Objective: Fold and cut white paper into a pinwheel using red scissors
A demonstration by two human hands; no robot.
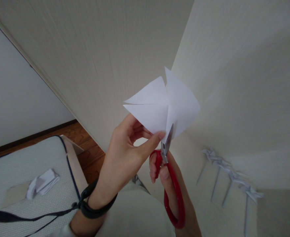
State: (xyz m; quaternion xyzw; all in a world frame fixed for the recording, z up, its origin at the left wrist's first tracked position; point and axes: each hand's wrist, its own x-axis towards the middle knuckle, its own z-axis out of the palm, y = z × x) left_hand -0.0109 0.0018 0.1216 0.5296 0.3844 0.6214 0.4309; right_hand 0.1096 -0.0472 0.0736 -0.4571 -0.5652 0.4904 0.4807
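A square sheet of white paper (182, 98) is held up in front of me, with slits running inward from its left and top corners. My left hand (125, 151) pinches its lower edge, thumb on the near face and fingers behind. In my right hand (182, 194) is a pair of scissors (173, 187) with red handles, my thumb and fingers through the loops. The blades are apart at the paper's bottom corner, one in front of the sheet, just right of my left thumb.
Several white paper pinwheels (231, 174) on thin sticks lie in a row on a pale surface at right. On the mattress (1, 174) at lower left are crumpled papers (44, 182) and a beige piece (16, 194). A black strap (9, 215) is tied around my left wrist.
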